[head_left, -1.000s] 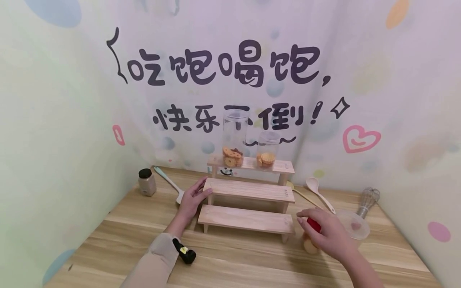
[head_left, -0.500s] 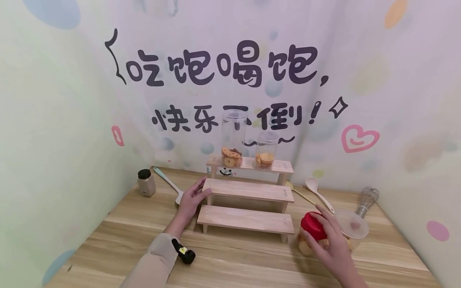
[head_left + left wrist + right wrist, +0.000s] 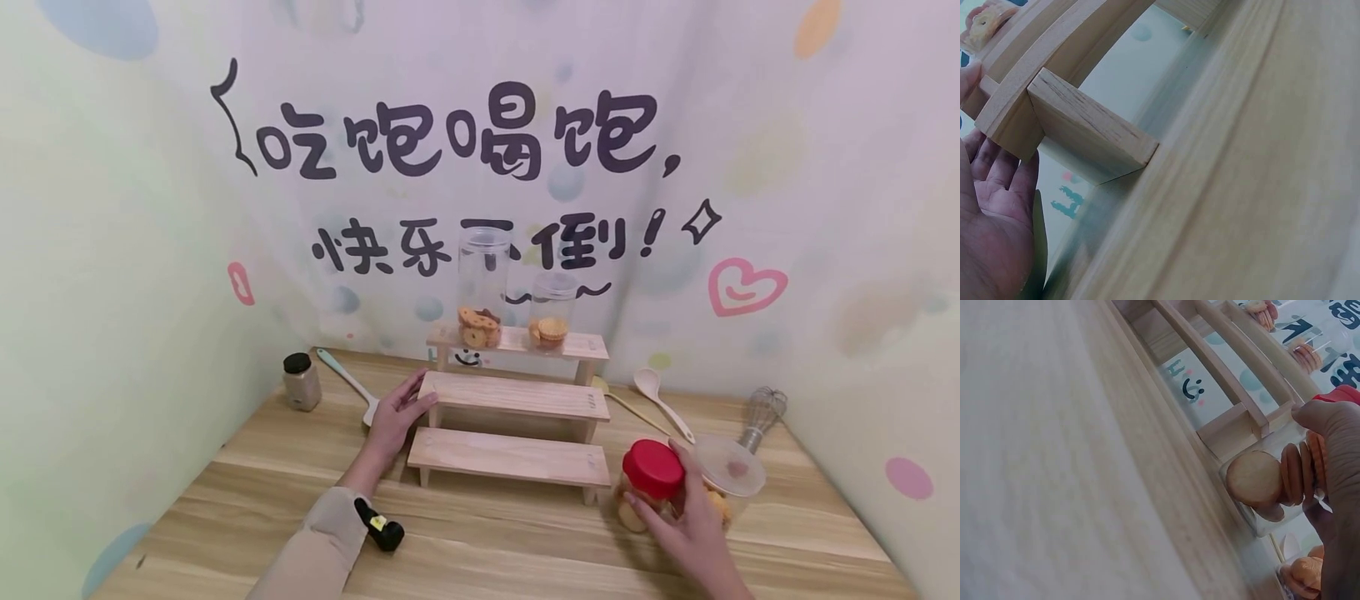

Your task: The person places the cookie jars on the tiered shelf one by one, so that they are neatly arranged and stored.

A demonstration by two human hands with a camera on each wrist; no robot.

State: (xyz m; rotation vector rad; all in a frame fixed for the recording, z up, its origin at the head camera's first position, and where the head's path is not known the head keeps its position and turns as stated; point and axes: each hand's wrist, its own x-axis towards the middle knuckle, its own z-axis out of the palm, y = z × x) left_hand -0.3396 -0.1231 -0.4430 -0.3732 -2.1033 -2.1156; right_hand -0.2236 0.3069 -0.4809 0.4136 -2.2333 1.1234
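Note:
A pale wooden three-step display stand [image 3: 510, 454] is on the table. My left hand [image 3: 393, 421] holds the left end of its middle step, thumb on one side and fingers on the other, as the left wrist view shows with the hand [image 3: 997, 219] beside the step's end. To the right of the stand, my right hand [image 3: 693, 521] grips a clear jar with a red lid [image 3: 652, 468], thumb and fingers round its side. Round biscuits [image 3: 1257, 478] show through the jar wall in the right wrist view. The jar is upright; whether its base touches the table is hard to tell.
On the top step stand a tall biscuit jar [image 3: 483, 287] and a shorter one [image 3: 552, 312]. A clear-lidded tub [image 3: 731, 467] sits just right of my right hand. Behind lie a whisk [image 3: 765, 417] and spoons [image 3: 651, 387]. At left are a black-capped jar [image 3: 302, 383] and a spatula [image 3: 345, 375].
My right hand has moved from over the red lid down to the jar's right side and now grips it. The left hand stays at the stand.

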